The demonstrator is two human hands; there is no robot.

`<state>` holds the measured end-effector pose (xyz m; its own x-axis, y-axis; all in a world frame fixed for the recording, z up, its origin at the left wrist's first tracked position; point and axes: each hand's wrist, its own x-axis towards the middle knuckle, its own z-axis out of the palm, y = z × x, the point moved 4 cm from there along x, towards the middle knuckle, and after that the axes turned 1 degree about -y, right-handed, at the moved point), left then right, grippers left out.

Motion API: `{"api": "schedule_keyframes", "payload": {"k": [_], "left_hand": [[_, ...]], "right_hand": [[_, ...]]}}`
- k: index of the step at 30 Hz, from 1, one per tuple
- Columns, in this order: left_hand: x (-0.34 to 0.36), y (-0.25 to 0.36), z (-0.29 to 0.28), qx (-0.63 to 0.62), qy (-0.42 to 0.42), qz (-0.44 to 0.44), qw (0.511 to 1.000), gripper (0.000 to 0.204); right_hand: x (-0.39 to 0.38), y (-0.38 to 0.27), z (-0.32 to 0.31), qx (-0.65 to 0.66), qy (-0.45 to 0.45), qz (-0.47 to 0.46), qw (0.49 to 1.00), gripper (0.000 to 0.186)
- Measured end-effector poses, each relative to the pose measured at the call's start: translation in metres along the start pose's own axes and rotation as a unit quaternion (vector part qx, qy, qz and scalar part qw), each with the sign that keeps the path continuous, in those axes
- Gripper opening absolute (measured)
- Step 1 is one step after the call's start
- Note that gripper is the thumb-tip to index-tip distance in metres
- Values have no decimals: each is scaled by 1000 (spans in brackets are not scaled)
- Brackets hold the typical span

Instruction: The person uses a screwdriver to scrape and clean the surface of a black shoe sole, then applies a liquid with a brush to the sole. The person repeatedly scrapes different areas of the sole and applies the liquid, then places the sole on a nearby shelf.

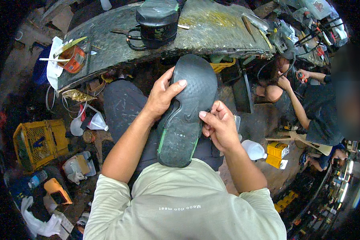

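A black rubber shoe sole (196, 78) stands up in front of my chest, its wide end toward the bench and its narrower heel end against my shirt. Thin green strips (162, 141) run along the sides of the heel part. My left hand (161, 96) grips the sole's left edge, thumb lying on its face and the other fingers hidden behind. At the opposite edge, near the waist of the sole, my right hand (221, 126) is closed in a pinch, the thumb resting at the rim.
A worn workbench (220, 30) crosses ahead, bearing a black pot (157, 26) and an orange container (73, 60). On the left floor stands a yellow crate (40, 140). White jug (254, 149) and yellow box (277, 154) lie right. A co-worker (322, 104) sits at right, holding a tool.
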<state>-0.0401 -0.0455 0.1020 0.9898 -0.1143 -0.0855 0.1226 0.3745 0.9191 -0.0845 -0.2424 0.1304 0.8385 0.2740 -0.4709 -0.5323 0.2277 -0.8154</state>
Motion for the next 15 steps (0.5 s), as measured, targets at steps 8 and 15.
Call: {"api": "schedule_keyframes", "payload": {"k": [8, 15], "left_hand": [[-1, -1, -10, -32, 22, 14, 999, 65], [-5, -4, -20, -56, 30, 9, 998, 65]], "right_hand": [[4, -6, 10, -14, -9, -6, 1000, 30], [7, -9, 14, -80, -6, -11, 997, 28]]}}
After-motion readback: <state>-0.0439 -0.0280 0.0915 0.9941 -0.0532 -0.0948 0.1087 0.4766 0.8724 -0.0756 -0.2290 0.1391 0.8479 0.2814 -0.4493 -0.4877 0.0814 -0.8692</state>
